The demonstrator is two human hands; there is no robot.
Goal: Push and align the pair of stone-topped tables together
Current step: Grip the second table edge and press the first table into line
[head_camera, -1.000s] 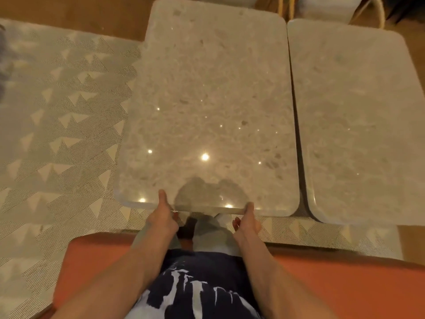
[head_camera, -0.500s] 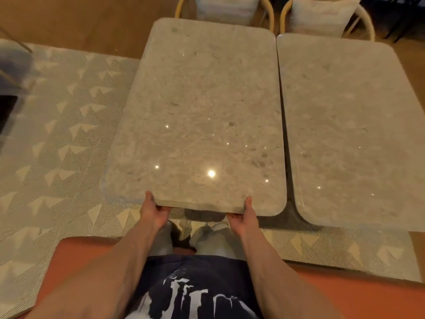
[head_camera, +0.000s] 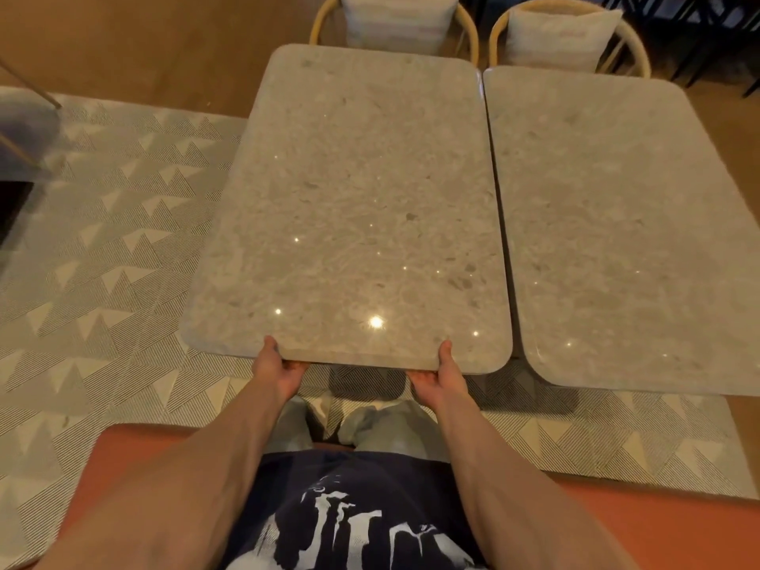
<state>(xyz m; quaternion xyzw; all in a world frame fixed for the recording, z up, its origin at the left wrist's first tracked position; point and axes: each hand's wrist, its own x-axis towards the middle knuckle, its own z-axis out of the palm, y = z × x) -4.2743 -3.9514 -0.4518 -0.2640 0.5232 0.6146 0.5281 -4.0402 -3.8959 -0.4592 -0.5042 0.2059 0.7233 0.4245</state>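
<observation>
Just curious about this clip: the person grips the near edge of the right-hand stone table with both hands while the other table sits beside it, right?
Not quite. The head view shows both the left hand and right hand gripping the near edge of the left-hand table. The right-hand table sits untouched beside it.

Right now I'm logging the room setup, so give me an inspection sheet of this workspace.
Surface: patterned grey triangle rug over brown wooden floor.
Job's things: left speckled stone-topped table and right stone-topped table side by side, narrow dark seam between; near edges not flush, the right one reaching nearer.
Clutter: nothing seen on either top.
Grippers: left hand and right hand grip the left table's near edge, thumbs on top.
Cables: nothing seen.
Surroundings: two cushioned wicker chairs beyond; orange bench seat under the person.
</observation>
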